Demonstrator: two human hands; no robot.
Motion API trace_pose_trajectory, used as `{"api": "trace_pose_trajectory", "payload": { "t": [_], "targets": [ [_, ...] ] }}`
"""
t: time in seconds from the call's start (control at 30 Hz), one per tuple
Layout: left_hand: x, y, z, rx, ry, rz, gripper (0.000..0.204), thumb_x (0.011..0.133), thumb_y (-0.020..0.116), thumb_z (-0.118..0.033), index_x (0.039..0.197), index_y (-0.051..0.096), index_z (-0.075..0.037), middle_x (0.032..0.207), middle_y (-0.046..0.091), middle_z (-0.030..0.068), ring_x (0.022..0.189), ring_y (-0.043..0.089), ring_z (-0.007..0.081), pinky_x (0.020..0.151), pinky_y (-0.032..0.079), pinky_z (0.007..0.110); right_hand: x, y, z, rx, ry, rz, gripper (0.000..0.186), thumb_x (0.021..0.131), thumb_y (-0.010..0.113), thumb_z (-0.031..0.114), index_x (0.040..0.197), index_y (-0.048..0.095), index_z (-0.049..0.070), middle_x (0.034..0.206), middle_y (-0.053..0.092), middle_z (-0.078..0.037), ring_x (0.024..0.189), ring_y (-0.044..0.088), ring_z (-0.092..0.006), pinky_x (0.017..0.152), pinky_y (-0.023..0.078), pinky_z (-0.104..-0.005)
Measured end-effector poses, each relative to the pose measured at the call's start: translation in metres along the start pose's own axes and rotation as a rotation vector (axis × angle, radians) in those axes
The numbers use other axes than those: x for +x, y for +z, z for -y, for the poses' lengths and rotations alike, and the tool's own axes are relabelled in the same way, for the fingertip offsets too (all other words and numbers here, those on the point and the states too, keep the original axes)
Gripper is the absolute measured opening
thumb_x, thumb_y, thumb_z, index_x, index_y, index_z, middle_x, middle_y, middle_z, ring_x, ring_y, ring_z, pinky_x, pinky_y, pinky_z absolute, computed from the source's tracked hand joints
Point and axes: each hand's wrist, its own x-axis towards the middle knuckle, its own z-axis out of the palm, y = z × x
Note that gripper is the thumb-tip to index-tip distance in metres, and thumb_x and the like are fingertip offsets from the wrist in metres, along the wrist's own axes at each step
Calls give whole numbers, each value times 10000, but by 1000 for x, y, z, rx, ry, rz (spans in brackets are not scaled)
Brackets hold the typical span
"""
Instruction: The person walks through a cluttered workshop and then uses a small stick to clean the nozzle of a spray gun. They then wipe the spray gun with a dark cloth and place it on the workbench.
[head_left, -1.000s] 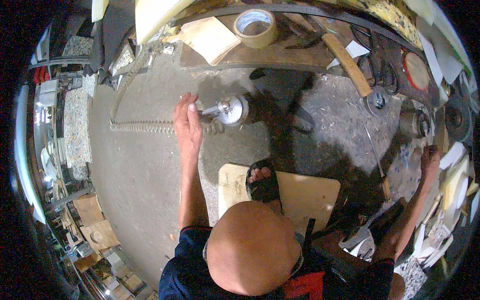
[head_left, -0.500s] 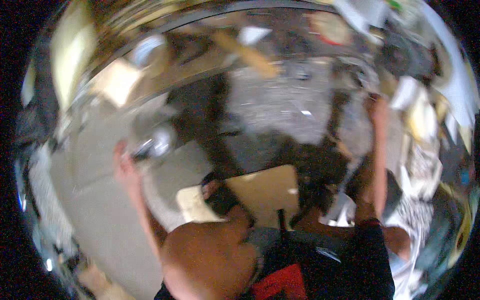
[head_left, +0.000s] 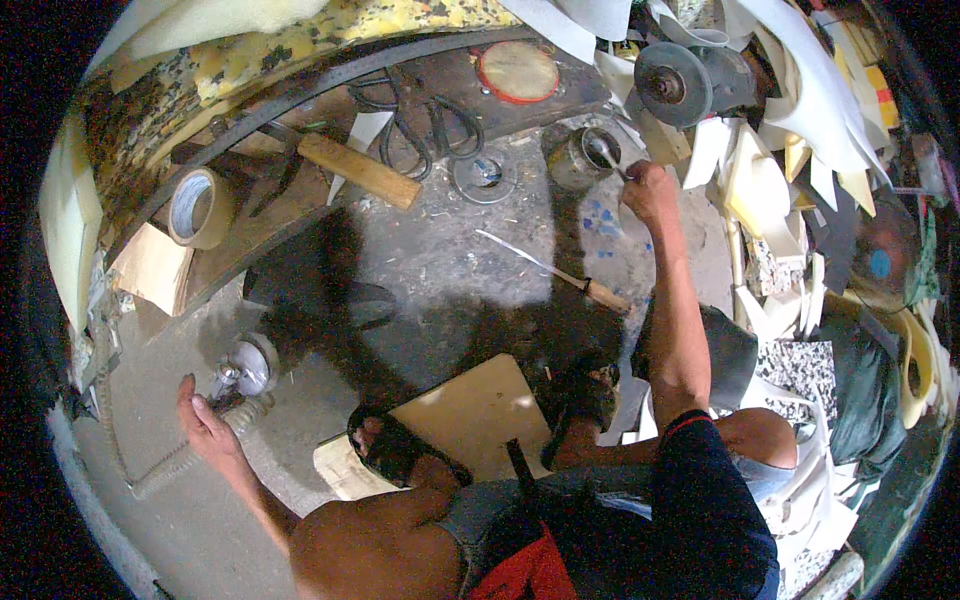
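Note:
At the upper right, my right hand [head_left: 652, 194] is closed around a thin handle [head_left: 612, 160] that slants down into an open, stained tin [head_left: 577, 163]. What sits on the handle's lower end is hidden inside the tin. On the left, my left hand [head_left: 208, 428] holds nothing, its fingers stretched out and the thumb apart. Just beyond it a spray gun with a round metal cup [head_left: 247, 364] lies on the floor, joined to a coiled hose [head_left: 243, 412]. A narrow knife [head_left: 602, 295] with a wooden handle lies between my arms.
A wooden block [head_left: 360, 170], black-handled scissors [head_left: 455, 128], a metal ring [head_left: 483, 178] and a tape roll [head_left: 201, 208] lie at the far side. A machine with a round wheel [head_left: 673, 84] and foam scraps [head_left: 768, 200] crowd the right. A tan board [head_left: 470, 415] lies by my feet.
The view has swung, so the whole scene sits further left, and the blur is gone. My right hand is still by the tin and my left still near the spray gun.

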Motion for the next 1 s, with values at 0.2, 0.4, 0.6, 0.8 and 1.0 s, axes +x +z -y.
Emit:
{"api": "trace_pose_trajectory", "payload": {
  "t": [0.2,0.4,0.6,0.8,1.0],
  "targets": [
    [2,4,12,-16,15,-30,420,995,376,-296,1207,556,19,1218,581,174,1133,537,296,953,406,370,42,-17,13,-84,-75,-118,314,722,591,141,1016,662,55,955,654,-221,921,627,-386,778,501,-432],
    [0,6,19,-33,-67,1,438,1001,362,-314,1248,528,8,1242,563,175,1103,541,302,926,419,363,15,-41,-42,-2,194,-312,405,817,586,315,1052,632,-12,993,635,-269,964,611,-398,837,478,-450],
    [3,4,3,13,-26,6,451,1002,362,-331,1247,527,10,1220,568,178,1073,545,311,920,418,380,-28,54,-130,-87,-61,-271,734,723,730,448,1236,506,-27,1005,639,-273,961,620,-408,825,492,-436],
    [0,-1,-10,29,-30,17,444,1003,357,-330,1230,537,6,1204,572,175,1075,539,323,917,413,388,-33,37,-113,283,235,-299,788,679,799,364,1296,460,11,1051,633,-243,906,645,-345,796,505,-393],
    [4,4,-5,65,-6,-19,443,1002,356,-328,1213,551,9,1200,575,181,1068,544,331,909,414,395,-31,0,-55,913,337,-365,743,742,762,364,1288,462,-41,1265,508,-240,924,614,-256,631,519,-291]
  ]
}}
